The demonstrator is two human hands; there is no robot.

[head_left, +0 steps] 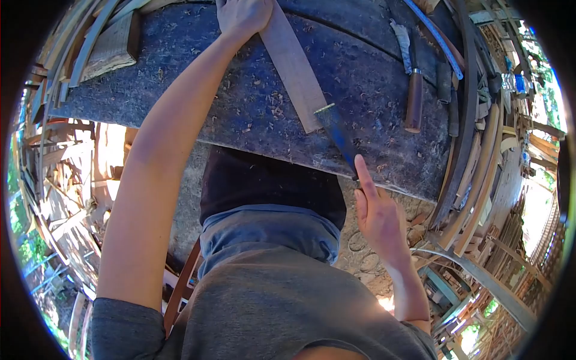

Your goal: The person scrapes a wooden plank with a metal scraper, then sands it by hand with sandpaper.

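Observation:
A flat, narrow wooden board lies across the dark workbench, its near end close to the front edge. At the board's far end, my left hand holds it down; the fingertips are partly cut off by the top of the view. My right hand is closed around the handle of a flat dark-bladed tool, with the index finger stretched along it. The blade's pale, straight tip overlaps the near end of the board. What kind of tool it is, I cannot tell.
Wood shavings are scattered over the bench. To the right lie a wooden-handled tool and a crumpled pale strip. A thick wood block sits at the far left. Long curved-looking strips line the right side.

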